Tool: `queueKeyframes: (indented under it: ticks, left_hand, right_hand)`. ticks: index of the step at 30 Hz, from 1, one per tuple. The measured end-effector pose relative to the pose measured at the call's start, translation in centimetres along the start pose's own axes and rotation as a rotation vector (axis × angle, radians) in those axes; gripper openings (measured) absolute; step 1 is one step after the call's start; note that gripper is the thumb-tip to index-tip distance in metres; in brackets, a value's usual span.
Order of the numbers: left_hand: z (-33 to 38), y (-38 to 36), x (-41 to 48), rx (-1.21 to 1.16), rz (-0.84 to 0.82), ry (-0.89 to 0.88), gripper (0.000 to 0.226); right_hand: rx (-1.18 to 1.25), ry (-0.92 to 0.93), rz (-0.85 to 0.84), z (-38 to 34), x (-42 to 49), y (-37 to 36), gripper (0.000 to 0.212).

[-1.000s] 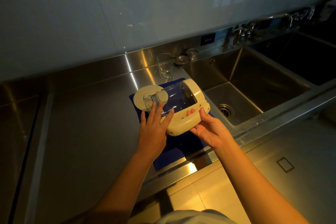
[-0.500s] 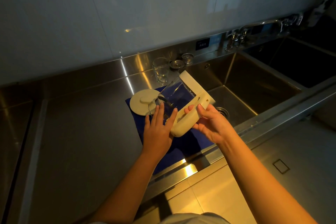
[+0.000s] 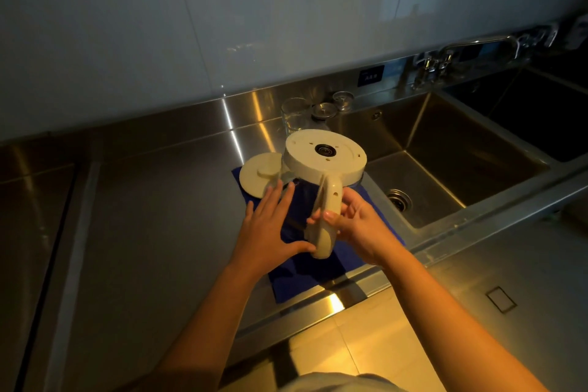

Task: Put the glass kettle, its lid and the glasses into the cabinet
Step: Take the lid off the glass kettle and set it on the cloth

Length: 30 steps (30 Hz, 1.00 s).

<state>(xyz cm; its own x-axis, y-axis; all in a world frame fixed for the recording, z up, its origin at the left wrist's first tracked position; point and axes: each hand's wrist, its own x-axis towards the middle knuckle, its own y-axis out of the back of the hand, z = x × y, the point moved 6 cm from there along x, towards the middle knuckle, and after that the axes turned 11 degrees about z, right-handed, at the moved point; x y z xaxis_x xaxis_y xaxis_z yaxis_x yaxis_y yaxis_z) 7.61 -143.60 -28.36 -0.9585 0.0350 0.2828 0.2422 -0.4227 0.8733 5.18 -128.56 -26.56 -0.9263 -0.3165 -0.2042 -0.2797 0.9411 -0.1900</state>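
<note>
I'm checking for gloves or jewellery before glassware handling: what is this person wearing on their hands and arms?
No gloves, rings, watch or bracelet show on the left hand or the right hand. The left forearm and right forearm are bare to the frame's edge, no sleeves in view. A pale grey garment shows at the bottom edge.

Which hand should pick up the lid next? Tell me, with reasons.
Probably left. The left hand is open, fingers straight against the kettle, with the lid just beyond its fingertips. The right hand grips the handle, holding the upturned kettle.
</note>
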Motion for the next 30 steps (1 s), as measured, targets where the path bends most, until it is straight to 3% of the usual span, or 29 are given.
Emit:
queueKeyframes:
  ticks: [7, 25, 30]
  left_hand:
    - [-1.5, 1.9, 0.0, -0.008, 0.049, 0.105, 0.107]
    - [-0.6, 2.2, -0.8, -0.059, 0.123, 0.205, 0.101]
    - [-0.2, 2.4, -0.8, -0.010, 0.118, 0.213, 0.099]
  right_hand:
    - [-0.273, 0.049, -0.078, 1.2, 0.3, -1.6, 0.035]
    - [-0.294, 0.023, -0.110, 2.8, -0.7, -1.1, 0.036]
    - [-0.405, 0.067, -0.117, 2.4, -0.7, -1.0, 0.033]
